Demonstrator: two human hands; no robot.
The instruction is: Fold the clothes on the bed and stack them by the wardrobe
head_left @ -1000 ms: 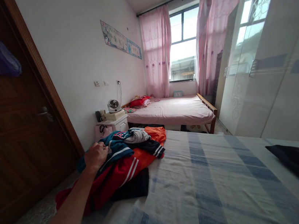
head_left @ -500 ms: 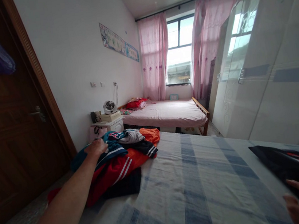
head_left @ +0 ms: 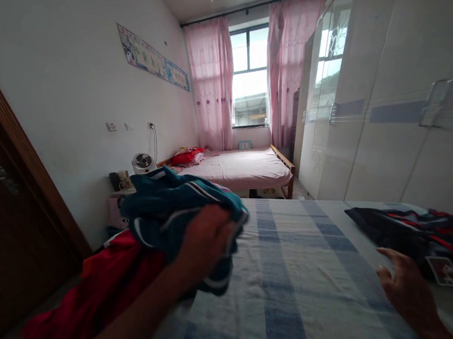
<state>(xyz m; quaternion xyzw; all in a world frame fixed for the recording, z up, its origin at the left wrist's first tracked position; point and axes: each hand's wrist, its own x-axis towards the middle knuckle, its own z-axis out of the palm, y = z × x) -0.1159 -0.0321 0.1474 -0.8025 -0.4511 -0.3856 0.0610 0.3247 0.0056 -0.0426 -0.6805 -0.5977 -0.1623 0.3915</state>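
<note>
The left hand [head_left: 208, 238] clutches a bunched teal fabric garment with white stripes [head_left: 167, 194]; a crumpled red cloth garment [head_left: 98, 303] lies left of this grip. The right hand [head_left: 409, 287], thumb and forefinger spread, is just beside a black, red-trimmed fabric garment [head_left: 410, 231].

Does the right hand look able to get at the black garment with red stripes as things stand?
Probably yes: the right hand looks empty and sits beside the black garment on the striped sheet, with nothing visible between them. The teal garment, in the left hand, is well clear.
</note>
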